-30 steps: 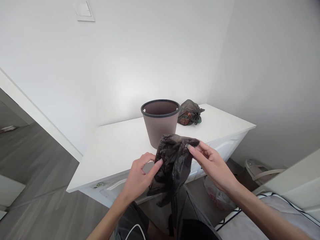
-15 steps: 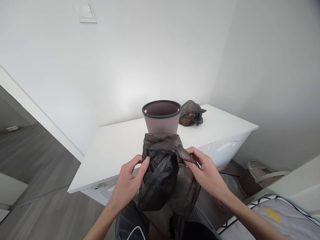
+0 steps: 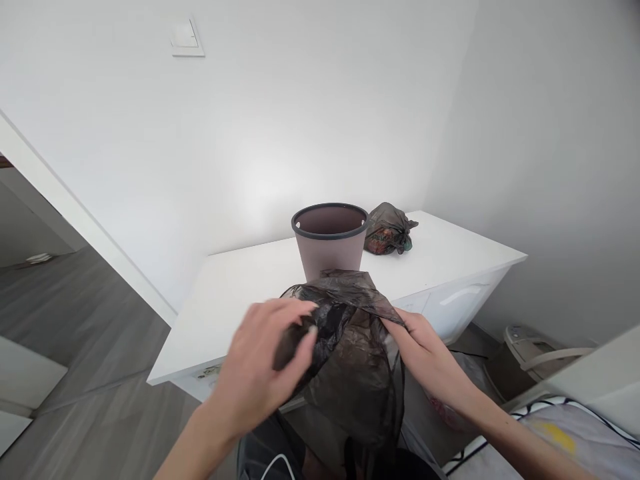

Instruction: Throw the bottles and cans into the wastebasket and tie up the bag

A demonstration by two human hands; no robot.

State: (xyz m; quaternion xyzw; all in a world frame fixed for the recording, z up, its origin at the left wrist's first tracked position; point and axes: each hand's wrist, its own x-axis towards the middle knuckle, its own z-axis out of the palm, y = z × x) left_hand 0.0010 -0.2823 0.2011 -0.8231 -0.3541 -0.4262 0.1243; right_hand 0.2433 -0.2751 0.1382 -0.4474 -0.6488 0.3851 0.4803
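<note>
A thin black plastic garbage bag [image 3: 357,360] hangs crumpled and partly opened out in front of me. My right hand [image 3: 417,340] grips the right side of its edge, with part of the fingers behind the film. At the bag's left side is my left hand [image 3: 265,353], slightly blurred, its thumb and fingers apart; whether it touches the film I cannot tell. Beyond the bag, a mauve trash can [image 3: 330,253] with a dark rim stands upright on the white cabinet top [image 3: 240,287]; the bag hides its base.
A knotted, filled black bag [image 3: 387,230] sits right of the trash can, near the wall. Below right are a grey-beige bin with a handle [image 3: 530,353] and a quilted pad [image 3: 565,433] with a yellow patch. A switch [image 3: 187,39] is on the wall.
My left hand has let go of the bag's left edge, its fingers spreading and coming up over it. The right hand keeps its hold. The view has shifted slightly left.
</note>
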